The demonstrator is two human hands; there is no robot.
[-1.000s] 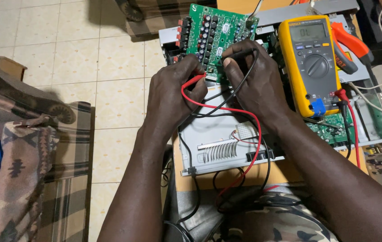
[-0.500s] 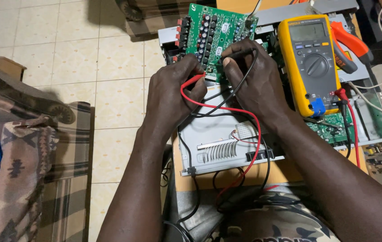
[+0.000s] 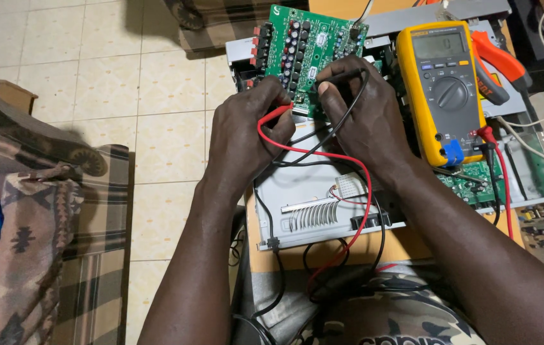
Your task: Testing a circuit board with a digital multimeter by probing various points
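Probes stay on the green circuit board (image 3: 313, 48): your left hand (image 3: 246, 137) still pinches the red probe (image 3: 276, 115), your right hand (image 3: 364, 115) the black probe (image 3: 342, 75); nothing has moved.

left hand (image 3: 246, 131) fingers pinched | right hand (image 3: 364, 112) fingers pinched

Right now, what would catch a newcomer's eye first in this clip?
The green circuit board at top centre, with both hands pressed to it: the left hand pinches a red probe, the right hand a black probe. Just right of them lies a yellow meter, its red and black leads looping toward the person.
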